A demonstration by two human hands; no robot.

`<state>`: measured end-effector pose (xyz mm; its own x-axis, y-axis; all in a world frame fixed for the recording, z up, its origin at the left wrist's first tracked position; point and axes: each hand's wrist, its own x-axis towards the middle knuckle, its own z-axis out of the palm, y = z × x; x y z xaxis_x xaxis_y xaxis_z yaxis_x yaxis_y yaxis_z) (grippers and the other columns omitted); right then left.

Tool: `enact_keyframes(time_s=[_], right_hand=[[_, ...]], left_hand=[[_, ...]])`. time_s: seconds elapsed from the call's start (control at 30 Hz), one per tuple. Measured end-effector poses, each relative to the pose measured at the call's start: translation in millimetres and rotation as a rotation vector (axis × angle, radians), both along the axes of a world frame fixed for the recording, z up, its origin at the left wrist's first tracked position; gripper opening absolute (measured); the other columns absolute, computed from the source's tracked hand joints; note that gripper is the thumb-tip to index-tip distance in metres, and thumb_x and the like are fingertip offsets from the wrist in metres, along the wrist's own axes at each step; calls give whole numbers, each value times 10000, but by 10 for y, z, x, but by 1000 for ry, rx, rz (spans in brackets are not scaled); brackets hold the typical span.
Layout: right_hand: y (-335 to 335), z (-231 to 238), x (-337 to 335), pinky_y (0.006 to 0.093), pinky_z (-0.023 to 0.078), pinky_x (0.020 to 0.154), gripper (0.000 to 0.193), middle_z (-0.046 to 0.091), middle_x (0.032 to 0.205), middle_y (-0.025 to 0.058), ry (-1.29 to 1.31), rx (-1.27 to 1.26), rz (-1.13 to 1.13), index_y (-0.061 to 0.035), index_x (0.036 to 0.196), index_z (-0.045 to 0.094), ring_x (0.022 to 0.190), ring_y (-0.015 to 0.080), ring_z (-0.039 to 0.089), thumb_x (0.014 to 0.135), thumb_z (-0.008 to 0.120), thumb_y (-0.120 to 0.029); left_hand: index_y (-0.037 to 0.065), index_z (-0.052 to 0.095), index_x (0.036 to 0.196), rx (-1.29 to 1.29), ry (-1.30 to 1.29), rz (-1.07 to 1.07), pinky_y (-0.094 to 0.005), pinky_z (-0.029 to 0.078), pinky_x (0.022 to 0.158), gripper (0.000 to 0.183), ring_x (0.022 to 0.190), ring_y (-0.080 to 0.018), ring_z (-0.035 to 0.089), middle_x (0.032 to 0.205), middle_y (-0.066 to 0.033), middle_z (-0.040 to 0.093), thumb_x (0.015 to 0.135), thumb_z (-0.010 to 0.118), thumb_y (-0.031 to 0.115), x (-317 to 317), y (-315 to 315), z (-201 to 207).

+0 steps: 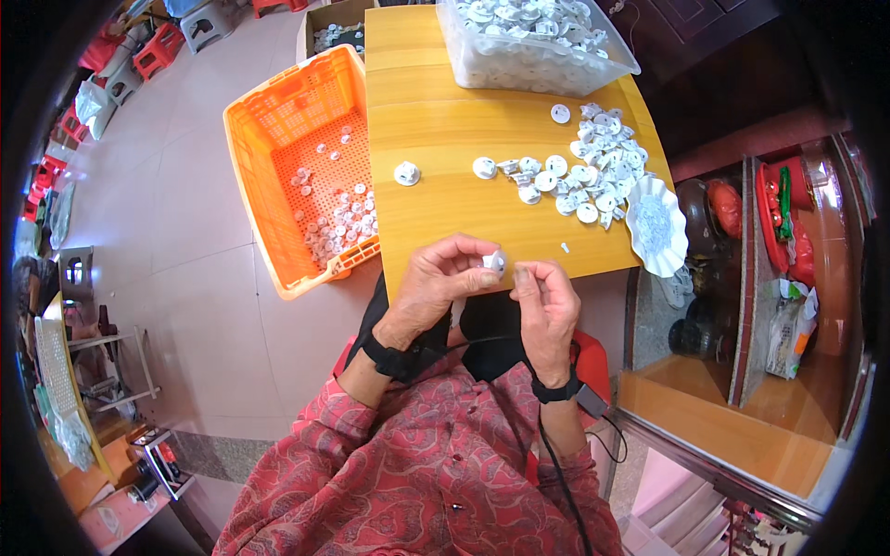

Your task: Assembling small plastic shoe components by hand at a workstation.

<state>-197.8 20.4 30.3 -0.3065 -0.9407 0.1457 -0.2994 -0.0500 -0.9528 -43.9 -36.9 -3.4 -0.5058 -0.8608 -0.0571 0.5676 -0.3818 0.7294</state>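
Just over the table's near edge, my left hand (428,285) pinches a small white round plastic part (495,262) between thumb and fingertips. Close to its right side is my right hand (547,313), thumb and forefinger pressed together; whatever they hold is too small to make out. A loose pile of similar white plastic parts (607,153) lies at the table's right, trailing off to the left, with one single part (406,173) apart near the left edge. A tiny pale piece (565,247) rests beyond my right hand. At the right edge stands a white scalloped dish (678,248) of small clear pieces.
A clear plastic bin (528,74) heaped with white parts stands at the far end of the yellow wooden table (422,111). Left of the table, an orange crate (248,157) holds scattered white parts. Shelves (746,306) with bags and jars are on the right.
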Motion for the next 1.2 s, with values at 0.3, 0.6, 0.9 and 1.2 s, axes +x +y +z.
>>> enact_keyframes(time_s=[0.3, 0.6, 0.9, 1.2], right_hand=[[156, 582, -118, 224, 513, 648, 150, 678, 862, 103, -63, 8, 66, 38, 1084, 617, 711, 97, 628, 976, 572, -56], [417, 1499, -7, 326, 554, 662, 199, 685, 899, 179, -720, -412, 565, 85, 1083, 599, 720, 226, 678, 950, 481, -3], [716, 1887, 286, 361, 473, 598, 210, 614, 877, 110, -1198, -578, 594, -22, 1057, 640, 725, 246, 622, 992, 538, -194], [793, 1917, 380, 357, 480, 616, 264, 632, 899, 127, -1408, -553, 685, -4, 1062, 644, 724, 234, 619, 1006, 508, -222]], left_hand=[[-2, 619, 1188, 143, -48, 652, -285, 557, 812, 261, 939, -189, 671, 1080, -118, 682, 954, 628, 114, 600, -356, -155], [-74, 570, 1168, 338, -143, 913, -302, 563, 884, 288, 957, -209, 652, 1089, -111, 607, 955, 627, 110, 860, -518, -343], [-78, 609, 1152, -285, -706, 362, -298, 538, 760, 319, 867, -175, 649, 1038, -139, 658, 923, 643, 142, -98, -658, 210], [-41, 592, 1203, -1007, -1217, 337, -441, 419, 1022, 397, 1222, -432, 506, 1342, -311, 501, 840, 650, 106, -405, -1000, 51]])
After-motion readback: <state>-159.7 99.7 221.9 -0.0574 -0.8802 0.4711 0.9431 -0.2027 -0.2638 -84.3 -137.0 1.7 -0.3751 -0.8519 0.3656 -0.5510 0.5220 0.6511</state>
